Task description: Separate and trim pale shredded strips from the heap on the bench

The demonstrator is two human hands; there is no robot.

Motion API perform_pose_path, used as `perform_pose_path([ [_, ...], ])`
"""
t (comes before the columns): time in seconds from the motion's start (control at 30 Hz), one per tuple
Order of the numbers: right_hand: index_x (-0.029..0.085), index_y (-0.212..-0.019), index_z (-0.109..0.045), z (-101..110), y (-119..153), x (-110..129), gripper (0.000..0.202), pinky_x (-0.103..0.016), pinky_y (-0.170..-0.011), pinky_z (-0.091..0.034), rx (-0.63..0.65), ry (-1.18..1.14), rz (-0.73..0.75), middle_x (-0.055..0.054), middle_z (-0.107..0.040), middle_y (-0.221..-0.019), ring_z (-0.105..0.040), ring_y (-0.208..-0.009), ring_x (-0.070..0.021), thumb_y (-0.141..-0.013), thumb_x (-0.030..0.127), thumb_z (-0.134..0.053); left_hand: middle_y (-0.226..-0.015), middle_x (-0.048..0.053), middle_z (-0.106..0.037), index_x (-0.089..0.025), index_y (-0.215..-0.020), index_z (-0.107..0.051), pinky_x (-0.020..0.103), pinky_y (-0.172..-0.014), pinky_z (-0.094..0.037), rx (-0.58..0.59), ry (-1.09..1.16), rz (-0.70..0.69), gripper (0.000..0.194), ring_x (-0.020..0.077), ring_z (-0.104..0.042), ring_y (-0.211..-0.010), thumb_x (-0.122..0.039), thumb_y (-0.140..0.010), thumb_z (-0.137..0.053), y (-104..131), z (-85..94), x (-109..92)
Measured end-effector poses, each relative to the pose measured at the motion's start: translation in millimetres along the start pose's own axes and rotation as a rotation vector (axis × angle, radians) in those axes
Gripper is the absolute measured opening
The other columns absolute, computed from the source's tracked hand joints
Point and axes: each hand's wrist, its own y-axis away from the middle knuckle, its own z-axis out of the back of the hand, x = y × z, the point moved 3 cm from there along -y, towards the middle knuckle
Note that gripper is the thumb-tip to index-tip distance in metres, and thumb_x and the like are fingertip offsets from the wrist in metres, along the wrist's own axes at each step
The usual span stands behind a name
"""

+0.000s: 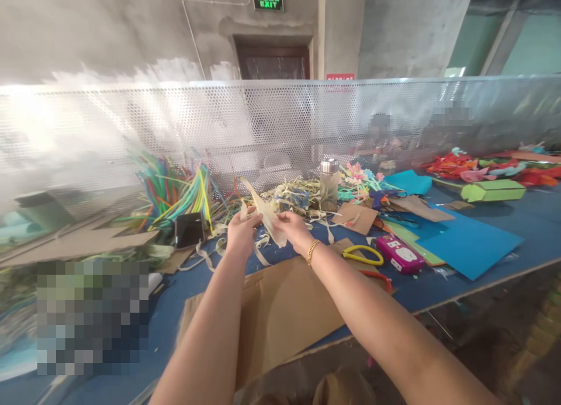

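A pale, cream-coloured husk-like strip [268, 217] is stretched between my two hands above the blue table. My left hand [243, 228] pinches it at its left edge, and a small pale piece stands up by those fingers. On the other side, my right hand [294, 227] grips the strip with fingers closed; a gold bracelet [312, 253] circles that wrist. Below my forearms lies a sheet of brown cardboard [289, 305]. Behind my hands is a heap of pale and bluish scraps [295, 196].
A bottle [329, 186] stands behind my right hand. Coloured stems [175, 194] and a black box [188, 229] are at left. To the right lie yellow-handled scissors [363, 255], a magenta case [400, 254] and blue paper [468, 241]. A perforated metal screen [280, 113] runs behind.
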Motion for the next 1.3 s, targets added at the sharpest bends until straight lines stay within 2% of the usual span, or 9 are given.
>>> perform_pose_path([
  [0.13,0.018,-0.088,-0.062,-1,1,1,0.024,-0.025,-0.064,-0.048,0.029,0.256,0.088,0.001,-0.066,-0.073,-0.062,-0.066,-0.0144,-0.064,0.015,-0.065,-0.060,-0.003,-0.057,-0.013,-0.094,-0.064,0.018,-0.040,-0.023,-0.061,-0.018,-0.024,0.048,0.0081,-0.049,-0.048,-0.024,-0.050,-0.078,1,1.1,-2],
  [0.27,0.018,-0.084,-0.063,-2,0,1,0.012,-0.026,-0.068,-0.049,0.071,0.378,0.169,-0.002,-0.070,-0.078,-0.064,-0.071,-0.0152,-0.074,0.016,-0.057,-0.058,-0.005,-0.054,-0.012,-0.090,-0.064,0.018,-0.040,-0.023,-0.087,-0.001,-0.055,0.043,0.0052,-0.042,-0.044,-0.026,-0.051,-0.077,1,2.5,-4],
  [0.43,0.018,-0.079,-0.063,-1,-1,0,0.009,-0.026,-0.069,-0.049,0.059,0.400,0.181,-0.003,-0.070,-0.079,-0.065,-0.073,-0.0161,-0.078,0.020,-0.055,-0.053,-0.007,-0.048,-0.014,-0.078,-0.063,0.018,-0.042,-0.026,0.053,0.085,-0.015,0.032,0.0046,-0.039,-0.043,-0.027,-0.053,-0.078,-4,-0.2,5],
  [0.67,0.018,-0.088,-0.068,-6,6,-2,0.019,-0.026,-0.068,-0.048,0.189,0.249,0.013,-0.002,-0.070,-0.082,-0.063,-0.074,-0.0165,-0.076,0.031,-0.063,-0.063,0.000,-0.060,-0.018,-0.082,-0.064,0.023,-0.050,-0.040,0.180,0.210,0.026,0.030,0.0105,-0.052,-0.050,-0.042,-0.065,-0.073,-1,-11.6,14],
  [0.8,0.016,-0.087,-0.068,-12,14,-1,0.020,-0.025,-0.068,-0.048,0.352,0.060,-0.135,-0.002,-0.069,-0.076,-0.061,-0.067,-0.0139,-0.076,0.031,-0.066,-0.078,0.005,-0.068,-0.019,-0.094,-0.064,0.028,-0.059,-0.047,0.137,0.321,-0.030,0.032,0.0176,-0.063,-0.068,-0.046,-0.077,-0.061,-1,-12.1,8],
  [0.93,0.013,-0.076,-0.068,-18,21,-2,0.025,-0.027,-0.062,-0.048,0.500,0.091,-0.229,-0.003,-0.067,-0.065,-0.058,-0.057,-0.0139,-0.072,0.037,-0.070,-0.086,0.007,-0.069,-0.018,-0.096,-0.062,0.028,-0.062,-0.048,0.044,0.365,-0.090,0.035,0.0173,-0.063,-0.070,-0.049,-0.081,-0.055,-6,-5.5,4],
  [1.03,0.013,-0.078,-0.068,-16,18,-3,0.027,-0.027,-0.062,-0.048,0.439,0.095,-0.188,-0.004,-0.068,-0.067,-0.060,-0.059,-0.0151,-0.072,0.039,-0.070,-0.081,0.005,-0.068,-0.018,-0.094,-0.063,0.026,-0.056,-0.045,0.018,0.269,-0.048,0.037,0.0148,-0.060,-0.062,-0.050,-0.076,-0.062,-6,-2.0,6],
  [1.2,0.015,-0.089,-0.068,-5,4,-3,0.031,-0.030,-0.064,-0.050,0.169,-0.022,-0.057,-0.005,-0.071,-0.073,-0.063,-0.064,-0.0180,-0.073,0.041,-0.065,-0.065,0.003,-0.063,-0.016,-0.079,-0.065,0.025,-0.051,-0.042,0.302,0.006,0.193,0.035,0.0137,-0.056,-0.053,-0.043,-0.061,-0.077,7,-14.5,20],
  [1.3,0.015,-0.089,-0.068,-2,0,-3,0.034,-0.030,-0.064,-0.050,0.120,-0.020,-0.019,-0.005,-0.071,-0.075,-0.064,-0.066,-0.0192,-0.070,0.043,-0.065,-0.060,0.002,-0.061,-0.016,-0.071,-0.064,0.024,-0.052,-0.042,0.352,-0.053,0.167,0.031,0.0137,-0.055,-0.054,-0.044,-0.063,-0.074,10,-19.9,22],
])
